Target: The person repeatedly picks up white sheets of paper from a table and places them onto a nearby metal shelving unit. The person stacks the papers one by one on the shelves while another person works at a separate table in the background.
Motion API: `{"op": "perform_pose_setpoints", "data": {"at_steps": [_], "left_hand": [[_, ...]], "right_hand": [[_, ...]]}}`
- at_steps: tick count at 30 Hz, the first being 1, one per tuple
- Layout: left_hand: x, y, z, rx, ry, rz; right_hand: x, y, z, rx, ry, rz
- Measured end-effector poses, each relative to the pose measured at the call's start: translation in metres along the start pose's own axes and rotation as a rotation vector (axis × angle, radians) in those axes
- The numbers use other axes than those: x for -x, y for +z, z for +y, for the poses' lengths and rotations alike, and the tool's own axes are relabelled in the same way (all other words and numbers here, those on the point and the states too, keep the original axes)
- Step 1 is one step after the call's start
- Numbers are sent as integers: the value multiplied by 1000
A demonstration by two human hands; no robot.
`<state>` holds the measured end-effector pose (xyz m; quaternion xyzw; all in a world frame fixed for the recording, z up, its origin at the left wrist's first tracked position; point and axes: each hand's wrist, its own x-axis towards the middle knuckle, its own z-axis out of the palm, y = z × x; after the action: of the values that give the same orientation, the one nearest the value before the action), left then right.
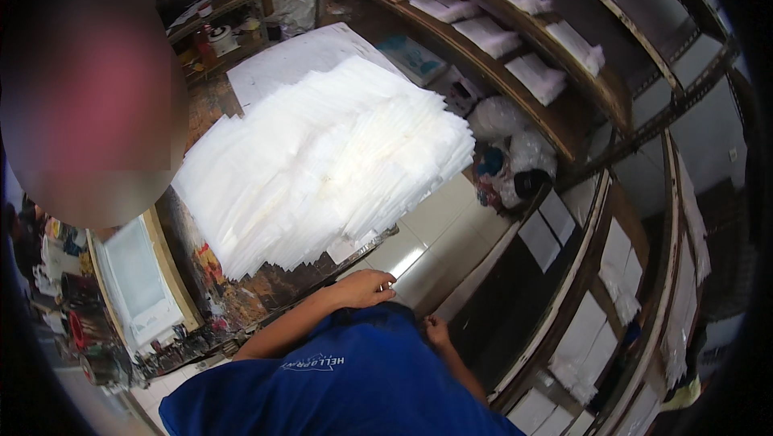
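My left hand (366, 288) is held in front of my blue shirt, just off the near edge of the stained work table (266, 291). Its fingers are loosely stretched and a little bent; a tiny pale spot shows by the fingertips, too small to name. Lower and to the right, my right hand (436, 330) hangs beside my body with its fingers curled in, and nothing is seen in it. Nearest to the left hand, a broad fanned pile of white, thin sheets (322, 162) covers most of the table. Neither hand touches the pile.
A framed printing screen (141, 279) lies at the table's left, near a blurred person (97, 98). Behind the pile is a white board (322, 37). Wooden racks (483, 49) with white packets run along the back and right. Plastic bags (515, 146) sit below them.
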<state>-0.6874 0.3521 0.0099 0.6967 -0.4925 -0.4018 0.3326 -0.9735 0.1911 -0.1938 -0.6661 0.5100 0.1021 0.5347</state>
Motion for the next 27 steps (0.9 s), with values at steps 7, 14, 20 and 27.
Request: {"op": "perform_pose_setpoints", "data": {"at_steps": [7, 14, 20, 27], "left_hand": [[5, 10, 3, -23, -23, 176], [37, 25, -2, -50, -99, 412], [61, 38, -10, -13, -170, 579], [64, 47, 3, -35, -175, 492]], "right_hand": [[-12, -20, 35, 190, -133, -50], [9, -30, 51, 196, -151, -198], [27, -31, 53, 75, -25, -223], [27, -32, 35, 99, -61, -243]]}}
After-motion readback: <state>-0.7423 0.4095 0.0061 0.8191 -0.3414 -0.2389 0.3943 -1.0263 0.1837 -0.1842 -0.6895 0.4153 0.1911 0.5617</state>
